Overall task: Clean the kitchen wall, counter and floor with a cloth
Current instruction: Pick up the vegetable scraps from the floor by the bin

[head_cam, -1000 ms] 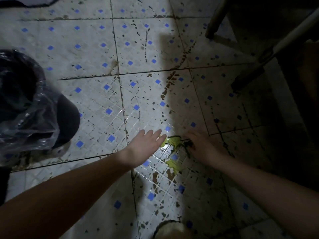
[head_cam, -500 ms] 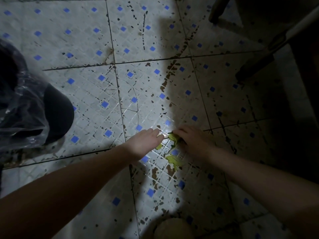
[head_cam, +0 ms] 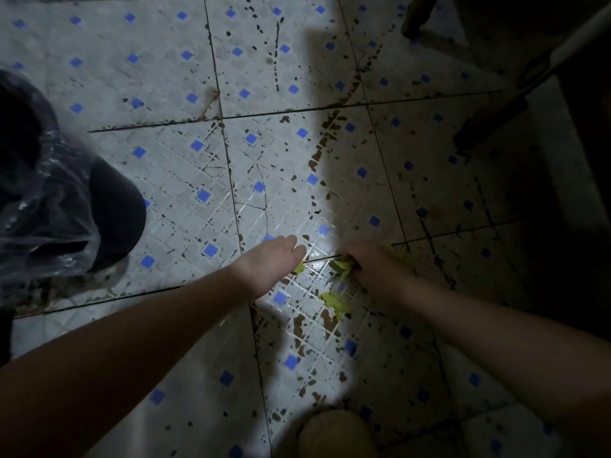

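Note:
The floor (head_cam: 185, 180) is white tile with blue squares, speckled with dark dirt and wet and shiny near my hands. Yellow-green scraps lie on it: one loose piece (head_cam: 334, 302) just below my hands and a small bit (head_cam: 299, 268) at my left fingertips. My left hand (head_cam: 272, 259) rests flat on the tiles, palm down, holding nothing. My right hand (head_cam: 373, 267) is curled with its fingers closed on a clump of the yellow-green scrap (head_cam: 344, 266) against the floor. No cloth is in view.
A dark bin lined with a clear plastic bag (head_cam: 49, 200) stands at the left. Dark furniture legs (head_cam: 489, 120) slant across the shadowed upper right. My knee (head_cam: 334, 434) shows at the bottom edge.
My right hand has closed its fingers on the scraps that lay spread between the hands. My left hand has slid a little right, covering part of them.

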Tool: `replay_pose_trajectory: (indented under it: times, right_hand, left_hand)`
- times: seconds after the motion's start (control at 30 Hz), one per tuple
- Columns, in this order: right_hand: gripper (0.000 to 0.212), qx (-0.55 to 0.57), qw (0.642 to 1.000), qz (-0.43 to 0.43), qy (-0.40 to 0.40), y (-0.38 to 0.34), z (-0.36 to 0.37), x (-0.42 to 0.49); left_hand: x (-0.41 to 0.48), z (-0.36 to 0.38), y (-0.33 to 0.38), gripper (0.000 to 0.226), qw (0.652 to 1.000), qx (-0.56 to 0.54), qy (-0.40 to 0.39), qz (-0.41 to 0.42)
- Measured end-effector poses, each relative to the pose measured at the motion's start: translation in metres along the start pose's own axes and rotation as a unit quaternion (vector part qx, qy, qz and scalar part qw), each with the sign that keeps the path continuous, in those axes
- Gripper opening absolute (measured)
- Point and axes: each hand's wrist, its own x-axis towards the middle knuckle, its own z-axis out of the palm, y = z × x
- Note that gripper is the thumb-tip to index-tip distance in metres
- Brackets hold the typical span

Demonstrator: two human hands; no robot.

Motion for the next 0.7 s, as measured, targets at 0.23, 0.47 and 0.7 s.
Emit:
replay_pose_trajectory:
  times: [0.23,0.47,0.7]
  right_hand:
    - [0.023,-0.017,0.995,0.07,0.064,0.015,-0.015,-0.01]
    - [0.027,0.023,0.987,0.089,0.133,0.027,-0.021,-0.021]
    - [0.031,0.036,0.98,0.123,0.155,0.028,-0.023,-0.03]
  left_hand:
    - [-0.008,0.002,-0.001,0.043,0.999,-0.005,0.034,-0.003]
    - [-0.002,-0.001,0.004,0.047,0.998,-0.017,0.054,-0.007]
    - [0.003,-0.005,0.028,0.061,0.999,-0.04,0.032,0.01]
